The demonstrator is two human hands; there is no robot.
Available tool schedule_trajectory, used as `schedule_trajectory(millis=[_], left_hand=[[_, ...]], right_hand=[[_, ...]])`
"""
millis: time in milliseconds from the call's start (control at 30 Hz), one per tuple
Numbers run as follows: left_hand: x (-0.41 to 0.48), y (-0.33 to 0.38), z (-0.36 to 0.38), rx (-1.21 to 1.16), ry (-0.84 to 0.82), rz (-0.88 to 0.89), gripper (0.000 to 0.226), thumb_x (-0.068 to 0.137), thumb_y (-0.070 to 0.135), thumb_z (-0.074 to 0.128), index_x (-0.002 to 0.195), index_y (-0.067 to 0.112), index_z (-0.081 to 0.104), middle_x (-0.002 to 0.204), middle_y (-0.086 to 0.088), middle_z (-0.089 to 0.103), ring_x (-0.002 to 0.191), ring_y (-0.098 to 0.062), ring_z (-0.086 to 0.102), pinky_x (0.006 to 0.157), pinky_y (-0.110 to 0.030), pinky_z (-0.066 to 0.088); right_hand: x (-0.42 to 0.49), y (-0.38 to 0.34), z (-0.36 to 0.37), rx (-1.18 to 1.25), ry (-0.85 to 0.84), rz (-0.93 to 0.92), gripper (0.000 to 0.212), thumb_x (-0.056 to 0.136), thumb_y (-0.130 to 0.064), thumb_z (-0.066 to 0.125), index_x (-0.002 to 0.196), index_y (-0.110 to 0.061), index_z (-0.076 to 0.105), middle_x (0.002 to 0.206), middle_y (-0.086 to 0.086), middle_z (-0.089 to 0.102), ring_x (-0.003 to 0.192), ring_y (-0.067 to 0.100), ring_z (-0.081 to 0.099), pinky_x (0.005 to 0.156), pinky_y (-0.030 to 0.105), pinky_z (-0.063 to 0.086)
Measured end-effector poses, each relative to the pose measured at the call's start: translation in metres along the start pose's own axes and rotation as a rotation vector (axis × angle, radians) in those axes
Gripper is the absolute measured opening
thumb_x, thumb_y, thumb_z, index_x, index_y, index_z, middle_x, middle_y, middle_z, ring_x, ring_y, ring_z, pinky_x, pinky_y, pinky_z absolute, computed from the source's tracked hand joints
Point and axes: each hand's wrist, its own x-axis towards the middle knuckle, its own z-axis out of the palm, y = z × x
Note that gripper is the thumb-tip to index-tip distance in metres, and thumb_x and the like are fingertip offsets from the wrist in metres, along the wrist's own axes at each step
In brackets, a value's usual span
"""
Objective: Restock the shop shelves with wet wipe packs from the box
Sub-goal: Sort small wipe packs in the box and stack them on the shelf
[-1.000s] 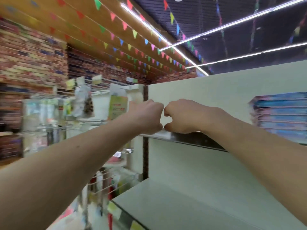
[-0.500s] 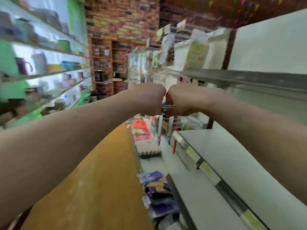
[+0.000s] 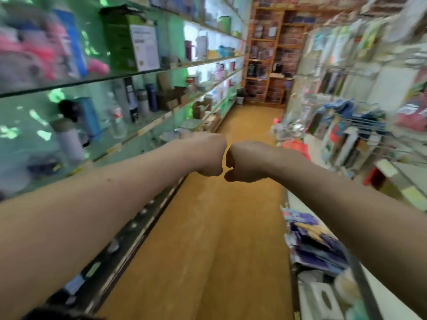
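Running away from the camera, the orange-brown floor [image 3: 208,239] of a shop aisle fills the middle of the view and serves as the landmark. Left of the floor stand long glass shelves [image 3: 92,82] loaded with bottles [image 3: 69,142], flasks and a tall green box [image 3: 124,40], all blurred. Right of the floor stands white shelving [image 3: 390,172] with a wire rack [image 3: 360,132] of hanging goods above it. At the far end of the floor a wooden bookcase [image 3: 265,58] stands against a brick wall.

Two bare forearms reach out above the floor, one from each lower corner. At the right edge of the floor, low down and just under the right forearm, lies a loose pile of purple and blue packs [image 3: 316,248], too blurred to read; no box shows round them.

Above the middle of the floor the left hand [image 3: 208,155] and the right hand [image 3: 247,161] meet knuckle to knuckle, backs up. The fingers [image 3: 211,172] of both are curled tight into fists and nothing shows in either. The packs lie well apart from the fingers, lower and to the right, untouched by either hand.
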Motion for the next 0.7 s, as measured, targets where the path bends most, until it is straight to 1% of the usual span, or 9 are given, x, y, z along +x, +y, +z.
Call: schedule_trajectory(millis=[33, 133, 233, 300, 367, 433, 500, 600, 700], left_hand=[[-0.016, -0.016, 0.011, -0.005, -0.031, -0.038, 0.027, 0.087, 0.029, 0.065, 0.112, 0.019, 0.061, 0.092, 0.0, 0.061, 0.083, -0.018, 0.06, 0.065, -0.03, 0.048], [-0.066, -0.062, 0.041, -0.037, -0.104, -0.166, 0.029, 0.087, 0.031, 0.064, 0.113, 0.02, 0.059, 0.093, -0.001, 0.059, 0.085, -0.021, 0.054, 0.084, -0.042, 0.045], [-0.116, -0.101, 0.069, -0.051, -0.168, -0.251, 0.029, 0.086, 0.031, 0.064, 0.114, 0.023, 0.058, 0.09, 0.001, 0.057, 0.084, -0.021, 0.051, 0.076, -0.039, 0.038], [-0.15, -0.126, 0.089, -0.072, -0.222, -0.307, 0.024, 0.087, 0.029, 0.063, 0.11, 0.024, 0.058, 0.085, 0.002, 0.055, 0.081, -0.02, 0.051, 0.075, -0.039, 0.037], [-0.181, -0.149, 0.11, -0.097, -0.274, -0.356, 0.024, 0.088, 0.031, 0.06, 0.111, 0.026, 0.058, 0.095, 0.002, 0.061, 0.087, -0.021, 0.055, 0.079, -0.041, 0.039], [-0.209, -0.171, 0.131, -0.122, -0.321, -0.403, 0.028, 0.089, 0.034, 0.057, 0.116, 0.026, 0.058, 0.106, 0.001, 0.063, 0.097, -0.023, 0.057, 0.078, -0.037, 0.037], [-0.236, -0.19, 0.15, -0.161, -0.378, -0.454, 0.029, 0.088, 0.034, 0.057, 0.115, 0.023, 0.058, 0.103, 0.0, 0.062, 0.095, -0.023, 0.057, 0.075, -0.033, 0.035], [-0.268, -0.212, 0.184, -0.223, -0.433, -0.528, 0.023, 0.083, 0.035, 0.061, 0.101, 0.022, 0.061, 0.094, -0.001, 0.06, 0.086, -0.025, 0.055, 0.069, -0.031, 0.04], [-0.301, -0.231, 0.221, -0.287, -0.487, -0.624, 0.017, 0.081, 0.031, 0.062, 0.096, 0.024, 0.061, 0.103, -0.003, 0.064, 0.087, -0.026, 0.058, 0.075, -0.037, 0.047]], right_hand=[[0.003, -0.022, 0.007, 0.013, -0.014, -0.038, 0.036, 0.091, -0.031, 0.062, 0.122, -0.014, 0.059, 0.117, 0.005, 0.062, 0.101, 0.024, 0.059, 0.082, 0.032, 0.052], [0.007, -0.09, 0.029, 0.034, -0.053, -0.168, 0.033, 0.093, -0.026, 0.059, 0.122, -0.012, 0.06, 0.119, 0.005, 0.061, 0.105, 0.025, 0.058, 0.079, 0.029, 0.046], [0.008, -0.155, 0.053, 0.053, -0.1, -0.265, 0.038, 0.092, -0.027, 0.061, 0.128, -0.015, 0.056, 0.117, 0.005, 0.061, 0.103, 0.024, 0.058, 0.08, 0.03, 0.047], [0.008, -0.197, 0.07, 0.069, -0.144, -0.317, 0.036, 0.091, -0.027, 0.06, 0.126, -0.016, 0.056, 0.107, 0.004, 0.061, 0.094, 0.024, 0.059, 0.079, 0.032, 0.049], [0.005, -0.235, 0.084, 0.076, -0.194, -0.374, 0.031, 0.092, -0.025, 0.059, 0.122, -0.016, 0.057, 0.097, 0.003, 0.058, 0.087, 0.023, 0.057, 0.076, 0.033, 0.05], [0.004, -0.27, 0.099, 0.075, -0.25, -0.431, 0.029, 0.092, -0.024, 0.058, 0.12, -0.016, 0.057, 0.099, 0.004, 0.06, 0.09, 0.024, 0.06, 0.079, 0.035, 0.052], [0.005, -0.3, 0.116, 0.057, -0.307, -0.483, 0.026, 0.09, -0.027, 0.061, 0.11, -0.011, 0.06, 0.102, 0.006, 0.064, 0.093, 0.027, 0.063, 0.081, 0.038, 0.054], [0.007, -0.336, 0.144, 0.022, -0.342, -0.526, 0.022, 0.088, -0.031, 0.061, 0.08, -0.01, 0.058, 0.086, 0.006, 0.063, 0.073, 0.023, 0.057, 0.063, 0.032, 0.049], [0.008, -0.365, 0.175, -0.008, -0.393, -0.566, 0.031, 0.088, -0.026, 0.059, 0.065, -0.015, 0.044, 0.068, 0.002, 0.05, 0.056, 0.015, 0.044, 0.047, 0.025, 0.036]])
